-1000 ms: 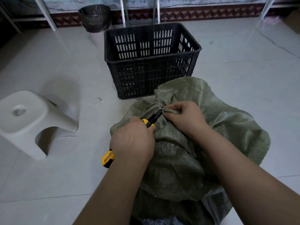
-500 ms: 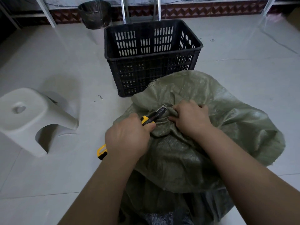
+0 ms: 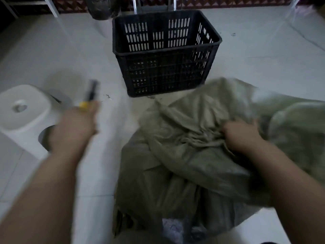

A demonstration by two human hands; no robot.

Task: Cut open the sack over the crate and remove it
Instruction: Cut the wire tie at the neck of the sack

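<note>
A green woven sack (image 3: pixel 184 147) lies bunched on the floor in front of me, drooping over whatever it covers. My right hand (image 3: pixel 241 136) clutches a gathered fold of it near the top. Out to the left, clear of the sack, my left hand (image 3: pixel 77 127) grips a yellow and black utility knife (image 3: pixel 89 94), blade end pointing away from me. This hand and the knife are blurred. An empty black slotted crate (image 3: pixel 165 55) stands on the floor just beyond the sack. Pale crumpled material (image 3: pixel 174 228) shows under the sack's near edge.
A white plastic stool (image 3: pixel 22 110) stands on the pale tiled floor at the left, close to my left hand. A dark bin (image 3: pixel 102 7) and metal frame legs (image 3: pixel 135 5) stand by the back wall behind the crate.
My left hand has swung the knife off the sack and out to the left, toward the stool. My right hand has dragged the bunched sack to the right. The view has tilted down.
</note>
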